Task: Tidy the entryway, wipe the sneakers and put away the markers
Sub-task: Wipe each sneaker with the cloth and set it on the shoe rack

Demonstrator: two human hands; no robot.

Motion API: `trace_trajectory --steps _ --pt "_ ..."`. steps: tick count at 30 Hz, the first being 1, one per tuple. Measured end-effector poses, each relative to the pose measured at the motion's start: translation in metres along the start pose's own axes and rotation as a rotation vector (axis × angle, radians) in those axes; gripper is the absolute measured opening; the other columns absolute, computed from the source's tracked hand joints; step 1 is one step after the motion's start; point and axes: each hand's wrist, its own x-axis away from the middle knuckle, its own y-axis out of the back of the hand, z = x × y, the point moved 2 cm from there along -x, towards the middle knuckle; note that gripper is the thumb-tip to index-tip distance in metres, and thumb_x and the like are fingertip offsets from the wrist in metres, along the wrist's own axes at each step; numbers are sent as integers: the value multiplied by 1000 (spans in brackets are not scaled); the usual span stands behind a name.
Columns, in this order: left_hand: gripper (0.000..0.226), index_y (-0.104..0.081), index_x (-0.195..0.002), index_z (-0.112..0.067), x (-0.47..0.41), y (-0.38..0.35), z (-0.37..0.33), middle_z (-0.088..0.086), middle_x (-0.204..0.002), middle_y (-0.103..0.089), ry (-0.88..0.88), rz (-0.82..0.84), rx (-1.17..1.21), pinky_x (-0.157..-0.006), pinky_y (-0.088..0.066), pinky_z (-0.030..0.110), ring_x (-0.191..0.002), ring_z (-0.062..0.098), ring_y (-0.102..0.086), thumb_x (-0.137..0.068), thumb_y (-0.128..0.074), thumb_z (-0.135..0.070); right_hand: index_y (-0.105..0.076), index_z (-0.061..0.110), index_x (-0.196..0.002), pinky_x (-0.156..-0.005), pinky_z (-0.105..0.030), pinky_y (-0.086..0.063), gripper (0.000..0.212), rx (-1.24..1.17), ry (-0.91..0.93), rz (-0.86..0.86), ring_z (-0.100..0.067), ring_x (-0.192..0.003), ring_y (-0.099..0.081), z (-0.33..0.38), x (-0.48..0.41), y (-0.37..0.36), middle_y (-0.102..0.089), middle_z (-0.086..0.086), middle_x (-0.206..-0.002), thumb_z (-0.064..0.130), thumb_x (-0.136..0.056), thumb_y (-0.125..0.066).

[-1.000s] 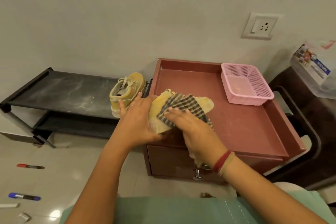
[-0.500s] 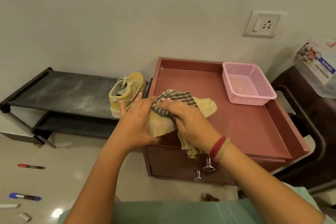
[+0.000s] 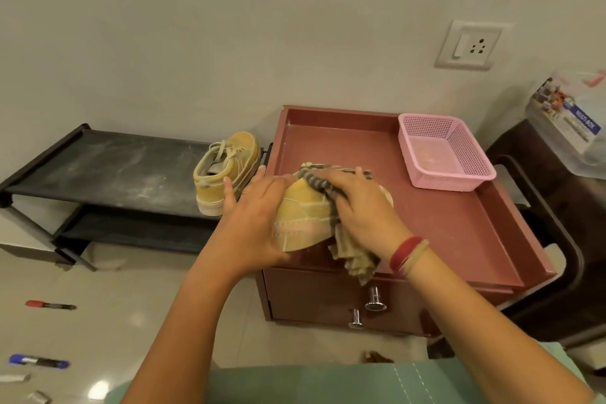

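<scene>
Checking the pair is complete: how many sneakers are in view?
2. One sneaker stands on the black rack; the other sneaker is over the red cabinet, held by the left hand, the right hand gripping a cloth on it.

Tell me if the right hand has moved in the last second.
Yes: the right hand has slid the cloth across the sneaker toward the wall, away from the front of the cabinet.

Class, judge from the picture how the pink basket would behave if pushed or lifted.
The basket is probably light: it has thin mesh walls and nothing visible inside. If pushed, it would likely slide rather than tip, since it sits low and wide on the flat cabinet top. The mesh plastic may flex a little under a squeeze.
</scene>
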Motion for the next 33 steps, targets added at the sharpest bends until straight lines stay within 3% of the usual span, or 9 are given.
trace_trajectory --steps 2,7,11,13,16,19,24,29,33 --pt "99 -28 -141 -25 0 -1 4 -8 -143 -35 -4 2 -58 -110 11 61 -147 19 -3 -60 -82 -39 -57 26 -125 -117 -38 -11 42 -37 95 32 -12 -122 -49 8 12 -7 -58 6 -129 6 -91 -42" --pt "99 -25 -142 -31 3 0 6 -11 -141 -36 -15 3 -65 -109 11 63 -147 21 -3 -61 -79 -45 -58 27 -123 -116 -44 -16 39 147 -137 4 -22 -109 -57 -29 -7 10 -65 0 -118 8 -94 -40" --pt "100 -24 -143 -30 3 0 11 -9 -144 -34 9 -2 -20 -110 12 62 -148 20 -2 -60 -78 -44 -59 17 -123 -96 -28 -41 42 -50 -208 -340 -22 -109 -58 -44 7 32 -64 -3 -117 -4 -90 -41" --pt "101 -23 -143 -31 1 -1 11 -10 -144 -33 9 7 -25 -110 12 62 -147 20 0 -60 -78 -45 -57 20 -126 -102 -30 -39 49 -48 -128 -403 -16 -116 -54 -38 14 31 -60 5 -122 -3 -87 -40" --pt "102 -22 -143 -28 0 -3 10 -9 -145 -33 19 13 -53 -111 10 62 -147 21 -1 -60 -78 -45 -52 21 -131 -114 -46 -22 55 62 122 -132 -11 -125 -44 -11 25 -4 -51 10 -131 -2 -83 -40" --pt "102 -24 -143 -26 2 -3 17 -7 -144 -35 47 7 -96 -110 10 61 -147 23 -5 -60 -78 -47 -46 21 -136 -115 -43 -8 59 284 301 41 -17 -136 -34 -6 37 -34 -43 0 -144 -4 -82 -45" --pt "101 -26 -142 -25 -2 -4 13 -4 -140 -39 68 -4 -30 -110 9 63 -145 26 -14 -58 -79 -42 -47 30 -134 -114 -38 0 51 259 -50 -105 -16 -139 -29 -33 19 -10 -44 4 -143 6 -90 -36" --pt "104 -21 -143 -27 -2 -6 16 -3 -141 -36 58 23 -46 -111 10 61 -146 24 -9 -58 -80 -39 -44 28 -137 -114 -35 -2 58 280 89 -1 -15 -137 -31 -23 37 -20 -41 2 -146 0 -87 -39" --pt "105 -21 -142 -30 -4 -7 10 -4 -138 -35 52 30 48 -113 3 62 -144 24 -16 -56 -81 -35 -51 28 -130 -114 -39 -6 46 304 -165 -160 -19 -129 -44 -58 20 9 -52 1 -137 6 -92 -38"
